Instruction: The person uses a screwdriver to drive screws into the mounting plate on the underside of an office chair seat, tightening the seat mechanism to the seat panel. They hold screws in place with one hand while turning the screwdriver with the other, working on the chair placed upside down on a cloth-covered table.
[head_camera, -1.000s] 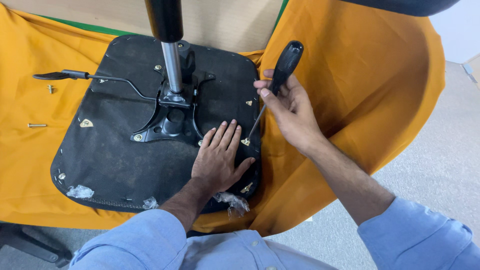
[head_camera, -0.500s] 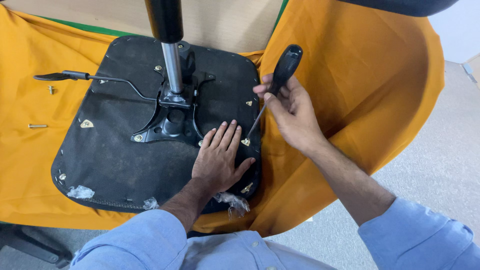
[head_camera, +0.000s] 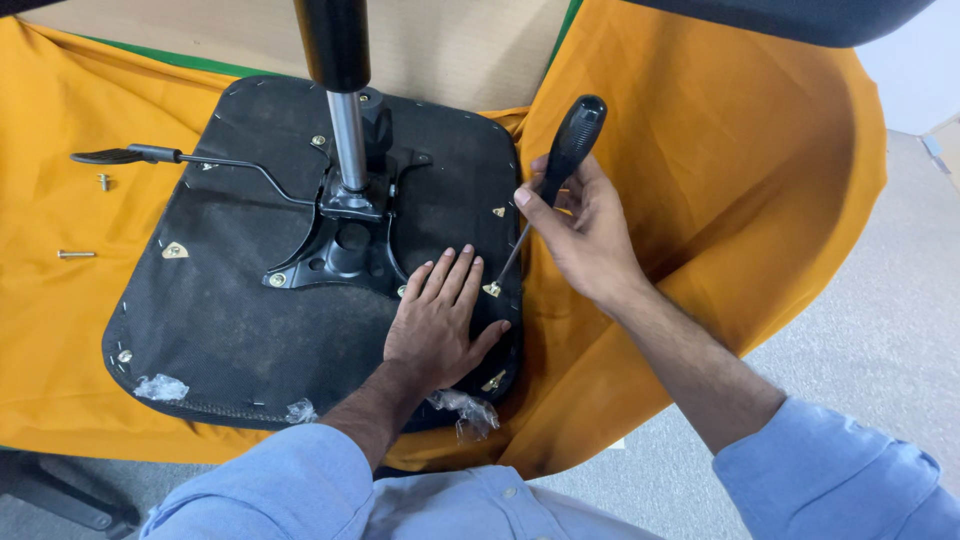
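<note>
Little has changed over the last second: the left hand (head_camera: 438, 318) stays pressed flat, fingers spread, on the upturned black seat base (head_camera: 230, 310). The right hand (head_camera: 585, 235) stays clamped on the black-handled screwdriver (head_camera: 560, 170), its tip at a brass bracket (head_camera: 492, 290) near the seat's right edge. The screw there appears still under work. The seat lies on orange cloth (head_camera: 720, 170). Two loose screws (head_camera: 77, 254) lie left. No packages, labels or signs visible; clear plastic scraps (head_camera: 160, 387) cling to the front edge.

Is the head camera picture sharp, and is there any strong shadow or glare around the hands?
Head view: sharp, evenly lit; the right hand, screwdriver and left hand show no blur; only soft shadows on the seat underside; a mild gleam on the metal column.
</note>
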